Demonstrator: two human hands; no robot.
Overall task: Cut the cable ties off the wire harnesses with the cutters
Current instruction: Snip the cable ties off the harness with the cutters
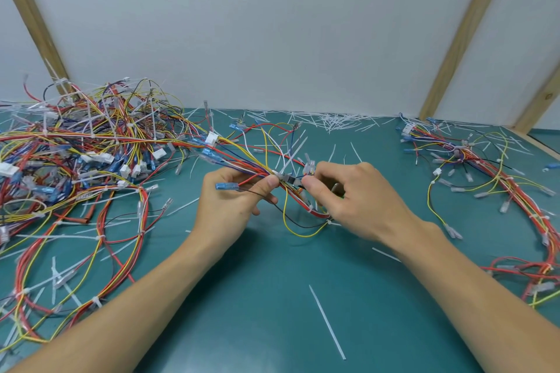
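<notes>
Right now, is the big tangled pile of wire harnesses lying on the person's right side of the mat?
No, the big tangled pile lies on the left of the green mat; only a smaller harness lies to the right.

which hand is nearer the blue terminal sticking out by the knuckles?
Left. The left hand holds the bundle with the blue terminal right against its fingers; the right hand is across the bundle, farther off.

Head-worn camera looking forward and down over the bench

It is sitting close above the green mat [272,297], facing the white back wall [272,24], with both forearms reaching in from the bottom edge and the wide lens bending the wooden posts [463,33] outward.
</notes>
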